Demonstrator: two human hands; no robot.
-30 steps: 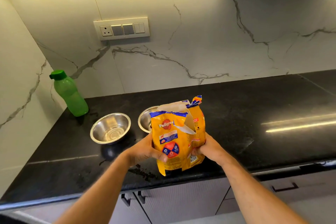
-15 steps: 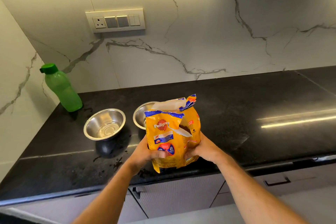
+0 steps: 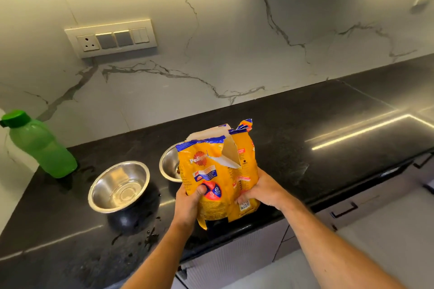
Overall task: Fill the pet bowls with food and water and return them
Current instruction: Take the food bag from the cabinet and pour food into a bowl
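Observation:
A torn-open yellow pet food bag [image 3: 218,171] stands upright near the front edge of the black counter [image 3: 328,129]. My left hand [image 3: 190,199] grips its left side with the thumb on the front, and my right hand [image 3: 263,189] grips its lower right side. Left of the bag sits a steel bowl [image 3: 118,186] that looks to hold clear water. A second steel bowl [image 3: 170,163] is mostly hidden behind the bag, with a bit of brown food showing inside.
A green water bottle [image 3: 40,145] with its cap on stands at the far left against the marble wall. Water drops [image 3: 150,237] lie on the counter by the front edge. A switch plate [image 3: 110,38] is on the wall. Cabinet drawers [image 3: 342,211] run below the counter.
The bag stays upright in both hands at about the same spot. My view has shifted, so the counter things sit slightly differently in frame.

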